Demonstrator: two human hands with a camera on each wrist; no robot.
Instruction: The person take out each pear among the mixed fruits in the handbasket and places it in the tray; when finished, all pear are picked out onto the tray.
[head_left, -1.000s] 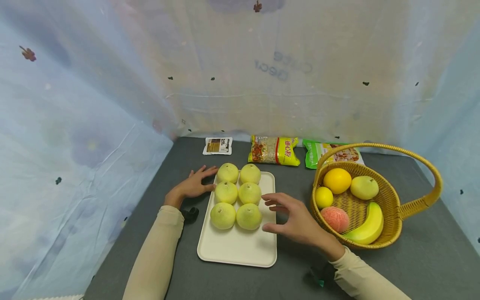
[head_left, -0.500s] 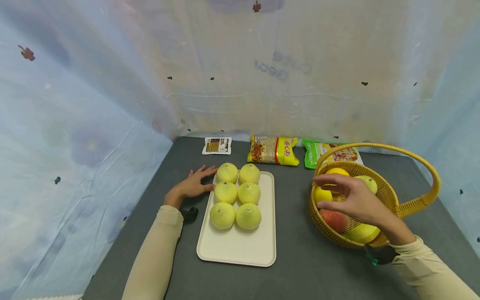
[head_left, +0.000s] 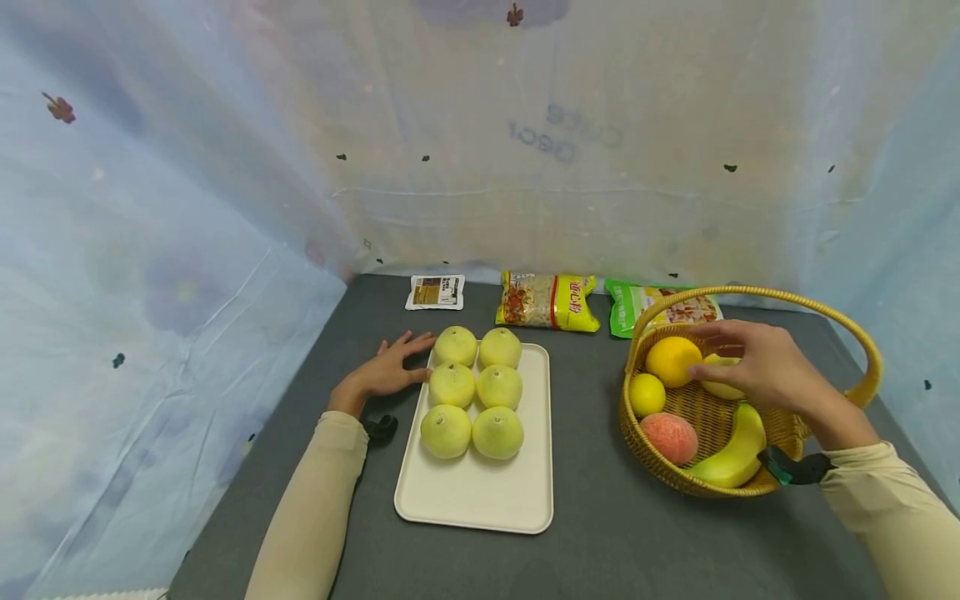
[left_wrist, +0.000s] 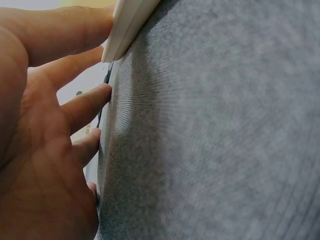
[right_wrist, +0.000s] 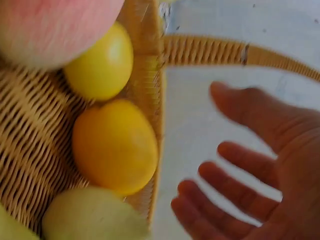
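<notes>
My left hand (head_left: 385,368) rests on the grey table at the far left of a cream tray (head_left: 472,500), its thumb and index finger touching the rim (left_wrist: 127,30) in the left wrist view. Several round yellow-green fruits (head_left: 498,432) sit on the tray in two columns. My right hand (head_left: 780,371) is over the wicker basket (head_left: 637,446), fingers spread and slightly bent, holding nothing. Below it lie an orange (head_left: 672,361) and a pale green fruit (head_left: 716,385), partly hidden by the hand. A lemon (head_left: 647,395), a peach (head_left: 670,438) and a banana (head_left: 731,457) are also in the basket.
The basket's tall handle (head_left: 757,291) arches over its back and right side. Along the table's back edge lie a small white packet (head_left: 435,292), a yellow bag (head_left: 547,301) and a green bag (head_left: 624,310). A printed curtain (head_left: 525,208) hangs behind.
My right hand has moved from beside the tray rightward to above the basket, then further back and right over the orange and green fruit. The left hand and tray have stayed put.
</notes>
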